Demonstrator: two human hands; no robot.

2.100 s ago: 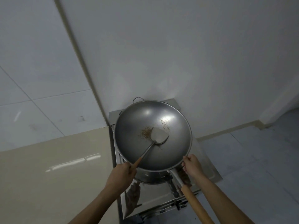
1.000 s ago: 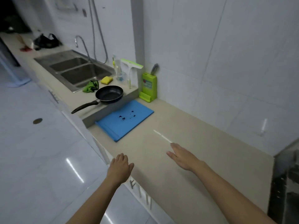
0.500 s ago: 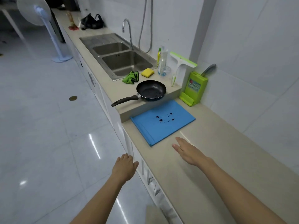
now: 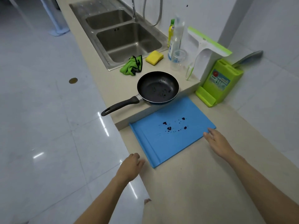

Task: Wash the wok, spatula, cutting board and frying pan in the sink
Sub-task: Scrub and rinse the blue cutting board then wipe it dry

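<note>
Item: cutting board, blue, flat on lower tabletop, far edge against the step up to the sink level. Dark spots near its centre.
Item: frying pan, black, on raised tabletop just beyond the board; rim overhangs the step, handle sticks out past the front edge over the floor. Dark specks inside.
Item: sink, double basin, well beyond the pan. Green cloth and yellow sponge at its near corner; soap bottle beside.
Wok, spatula: not in view.

Risks (est.):
- Board lies flat w/ no lip raised; fingers may slide over the edge instead of getting under it.
- Lifting the board tilted could run the dark residue onto the tabletop.
- Board swung up toward the sink may clip the overhanging pan or its handle and knock it off the step.

Hands:
- Right hand: arm stretched fwd, palm down, fingers straight and spread, tips at the board's right corner; holds nothing.
- Left hand: just short of the board's near-left corner, at the tabletop's front edge, fingers loosely curled, empty.
</note>
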